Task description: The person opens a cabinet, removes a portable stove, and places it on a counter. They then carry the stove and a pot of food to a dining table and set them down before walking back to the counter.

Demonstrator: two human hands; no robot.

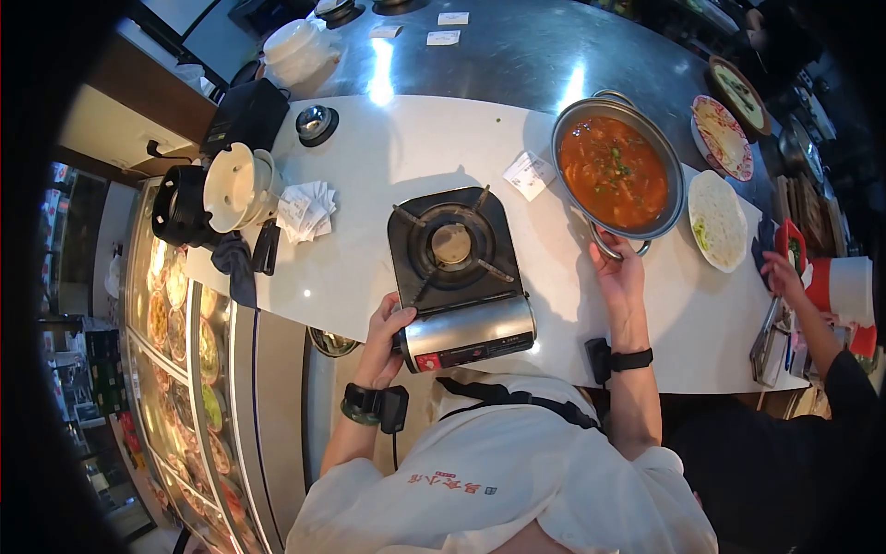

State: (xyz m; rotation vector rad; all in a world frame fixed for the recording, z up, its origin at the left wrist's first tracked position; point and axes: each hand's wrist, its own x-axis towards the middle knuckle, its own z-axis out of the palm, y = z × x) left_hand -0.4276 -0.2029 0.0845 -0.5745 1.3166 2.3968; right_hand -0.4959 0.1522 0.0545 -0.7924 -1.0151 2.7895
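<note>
A portable gas stove [469, 331] with a black top and a bare round burner stands on the white counter. My left hand [386, 332] grips the stove's left side, thumb on its upper edge. To the right, my right hand [618, 265] is closed on the near handle of a metal pot [676, 198]. Red soup [614, 171] with green garnish fills much of the pot. A second handle shows at the pot's far rim. Beside the pot's left edge lies a white paper slip [529, 175].
White plate [729, 242] and patterned bowl [722, 138] are right of the pot. Another person's hand [783, 280] is near a red container at far right. Crumpled papers [306, 210], stacked cream bowls [235, 187] and a call bell [317, 124] stand left on the counter [360, 268].
</note>
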